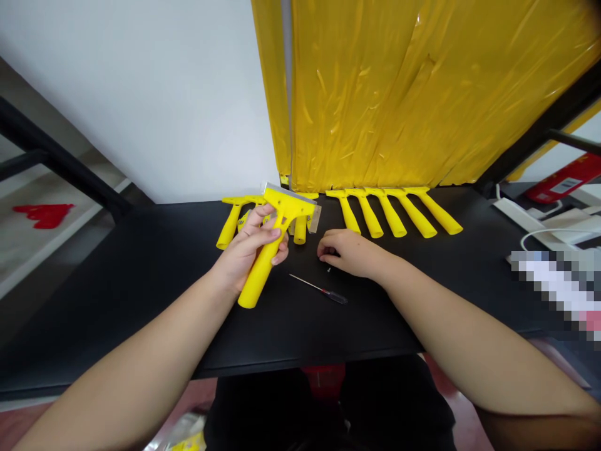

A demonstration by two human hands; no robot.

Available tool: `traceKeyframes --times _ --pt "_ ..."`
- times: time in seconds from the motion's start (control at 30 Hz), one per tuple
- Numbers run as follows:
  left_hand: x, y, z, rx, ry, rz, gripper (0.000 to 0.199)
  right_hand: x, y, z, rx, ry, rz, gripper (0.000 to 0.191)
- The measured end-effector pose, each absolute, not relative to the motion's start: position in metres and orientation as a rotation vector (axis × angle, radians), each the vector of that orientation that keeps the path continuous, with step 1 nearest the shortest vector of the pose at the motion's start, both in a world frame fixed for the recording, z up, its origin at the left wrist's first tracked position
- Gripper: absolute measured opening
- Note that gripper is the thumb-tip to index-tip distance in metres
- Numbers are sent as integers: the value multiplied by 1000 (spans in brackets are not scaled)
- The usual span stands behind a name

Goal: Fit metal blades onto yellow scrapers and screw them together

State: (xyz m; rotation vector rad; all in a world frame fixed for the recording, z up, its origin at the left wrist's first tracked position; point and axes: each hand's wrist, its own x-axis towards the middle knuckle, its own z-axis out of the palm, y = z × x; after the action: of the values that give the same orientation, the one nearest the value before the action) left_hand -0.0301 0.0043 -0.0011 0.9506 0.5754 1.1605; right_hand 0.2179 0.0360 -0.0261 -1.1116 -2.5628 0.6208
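**Clerk:** First entry: left hand?

**Checker:** Closed around the shaft of a yellow scraper, fingers wrapped across it, wrist raised off the worktop. The scraper's head points toward the far edge, and a metal blade shows along its top.

**Clerk:** Right hand?

**Checker:** Narrow, fingers curled, resting low near mid-worktop, forearm running in from the right. Whether it pinches anything is hidden. Nearest to it lies a tiny metal piece, probably a screw. Just below that lies a slim screwdriver, tip toward the left hand.

**Clerk:** Stock along the far edge?

**Checker:** To the right, five yellow handles in a neat slanted row, heads at the edge, no metal showing on them. Left of those, a tighter cluster of yellow handles, partly behind the held scraper, so the count is uncertain.

**Clerk:** Tally?

**Checker:** One scraper in hand with its blade on; the row of five shows none. Any blades in the cluster are too hidden to count, apart from a pale edge by its right side.
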Motion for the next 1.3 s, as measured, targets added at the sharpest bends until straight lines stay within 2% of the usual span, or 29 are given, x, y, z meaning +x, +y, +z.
traceKeyframes --times 0.3,0.5,0.6,0.83,1.1,1.3 --pt "-37 9 -7 846 545 1022 39 245 37 -6 -1255 -2133 802 6" --pt "-38 7 -4 869 545 1021 40 248 32 8 -1110 -1666 1019 26" --pt "-37 5 -1 878 544 1025 38 241 26 15 -1011 -1585 1078 30" --pt "-34 7 -5 845 537 1037 47 231 15 17 -940 -1570 962 27" --pt "-23 2 -13 1066 523 1034 42 218 12 4 -982 -1884 621 3" --pt "-19 -4 -11 1133 507 1020 38 219 16 3 -942 -1879 611 3"
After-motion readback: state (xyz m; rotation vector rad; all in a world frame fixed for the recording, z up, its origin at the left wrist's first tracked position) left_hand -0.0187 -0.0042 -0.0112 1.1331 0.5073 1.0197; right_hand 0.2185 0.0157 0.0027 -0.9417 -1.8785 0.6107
